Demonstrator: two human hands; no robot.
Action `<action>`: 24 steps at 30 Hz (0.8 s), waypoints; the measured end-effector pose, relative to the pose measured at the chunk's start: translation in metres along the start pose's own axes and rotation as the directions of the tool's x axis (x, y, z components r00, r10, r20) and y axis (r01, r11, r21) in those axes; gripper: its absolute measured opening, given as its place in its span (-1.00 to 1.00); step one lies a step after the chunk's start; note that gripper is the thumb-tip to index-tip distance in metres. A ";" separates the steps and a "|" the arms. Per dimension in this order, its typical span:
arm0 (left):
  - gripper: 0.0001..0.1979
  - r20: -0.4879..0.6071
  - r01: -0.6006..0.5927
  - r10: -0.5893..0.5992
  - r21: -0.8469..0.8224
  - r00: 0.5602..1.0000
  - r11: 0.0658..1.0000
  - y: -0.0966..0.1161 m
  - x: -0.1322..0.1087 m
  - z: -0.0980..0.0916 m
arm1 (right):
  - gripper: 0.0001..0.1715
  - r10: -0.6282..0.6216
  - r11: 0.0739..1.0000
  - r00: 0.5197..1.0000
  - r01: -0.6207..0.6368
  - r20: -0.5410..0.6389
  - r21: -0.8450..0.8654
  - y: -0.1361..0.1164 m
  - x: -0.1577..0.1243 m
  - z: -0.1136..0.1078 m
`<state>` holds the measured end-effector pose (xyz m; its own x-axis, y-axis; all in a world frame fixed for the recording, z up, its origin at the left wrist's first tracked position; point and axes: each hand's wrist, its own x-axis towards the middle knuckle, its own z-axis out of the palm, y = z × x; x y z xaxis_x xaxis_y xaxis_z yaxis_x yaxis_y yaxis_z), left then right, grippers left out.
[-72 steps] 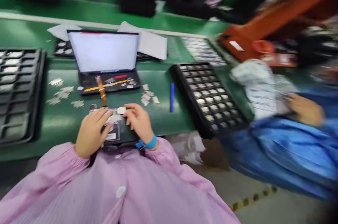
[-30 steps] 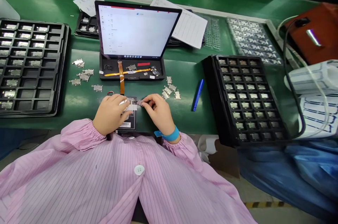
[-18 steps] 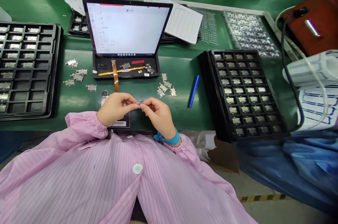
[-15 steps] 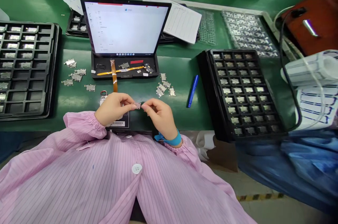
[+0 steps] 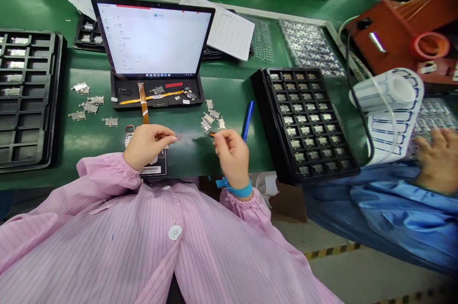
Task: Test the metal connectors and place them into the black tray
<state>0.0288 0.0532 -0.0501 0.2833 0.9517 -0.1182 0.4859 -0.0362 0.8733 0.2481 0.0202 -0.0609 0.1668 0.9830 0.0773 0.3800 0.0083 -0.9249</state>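
Note:
My left hand (image 5: 145, 144) pinches a small flat part (image 5: 178, 137), blurred, just above the green bench. Under that hand lies a black device with a barcode label (image 5: 152, 169). My right hand (image 5: 232, 153) is held a short way to the right, its thumb and forefinger closed on a tiny dark piece (image 5: 211, 134). An orange flex cable (image 5: 143, 106) runs from the tablet's base (image 5: 157, 96) toward my left hand. Loose metal parts lie left (image 5: 88, 106) and right (image 5: 212, 118) of the base.
A lit tablet screen (image 5: 153, 39) stands behind my hands. Black compartment trays sit at the left (image 5: 25, 99) and right (image 5: 304, 122), with a blue pen (image 5: 247, 120) between. A co-worker's hand (image 5: 438, 158) and blue sleeve are at the right, beside a label roll (image 5: 390, 99).
My hands were together on one small part; now the right hand has pulled away to the right with a tiny piece while the left keeps the part. The view shifted, showing the co-worker's hand.

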 end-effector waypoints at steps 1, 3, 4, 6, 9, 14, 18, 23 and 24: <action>-0.86 -0.019 -0.113 0.116 0.117 0.993 0.987 -0.003 0.000 0.003 | -0.76 0.043 0.997 0.997 -0.039 -0.056 0.068 0.000 0.001 -0.003; -0.77 0.061 -0.355 0.358 0.357 0.932 0.864 -0.008 0.000 0.010 | -0.73 0.149 0.964 0.989 -0.141 -0.018 0.224 -0.003 0.000 -0.004; -0.71 0.127 -0.444 0.437 0.448 0.891 0.776 -0.010 -0.002 0.014 | -0.71 0.200 0.933 0.977 -0.215 0.081 0.289 -0.006 -0.002 -0.001; -0.63 0.199 -0.512 0.496 0.567 0.845 0.645 -0.013 -0.007 0.016 | -0.68 0.272 0.846 0.896 -0.396 0.350 0.358 -0.013 -0.007 0.008; -0.59 0.125 -0.433 0.476 0.655 0.871 0.620 -0.015 -0.017 -0.001 | -0.67 0.297 0.739 0.746 -0.575 0.596 0.351 -0.015 -0.011 0.022; -0.73 -0.276 -0.021 0.291 0.692 0.916 0.722 -0.026 -0.033 -0.065 | -0.70 0.294 0.775 0.854 -0.476 0.430 0.415 0.002 0.011 0.021; -0.76 -0.411 0.210 0.165 0.723 0.897 0.658 -0.046 -0.036 -0.094 | -0.73 0.186 0.869 0.929 -0.307 0.318 0.388 0.006 0.021 0.022; -0.86 -0.336 0.106 0.151 0.636 0.930 0.764 -0.064 -0.033 -0.095 | -0.75 0.123 0.893 0.868 -0.308 0.482 0.327 -0.013 -0.002 0.037; -0.86 -0.325 0.097 0.136 0.609 0.936 0.788 -0.064 -0.032 -0.095 | -0.75 0.123 0.898 0.861 -0.308 0.493 0.314 -0.017 -0.006 0.039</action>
<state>-0.0898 0.0534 -0.0574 0.0622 0.9848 0.1622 0.9133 -0.1217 0.3887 0.2051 0.0217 -0.0607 -0.2577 0.9383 -0.2306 0.0048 -0.2374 -0.9714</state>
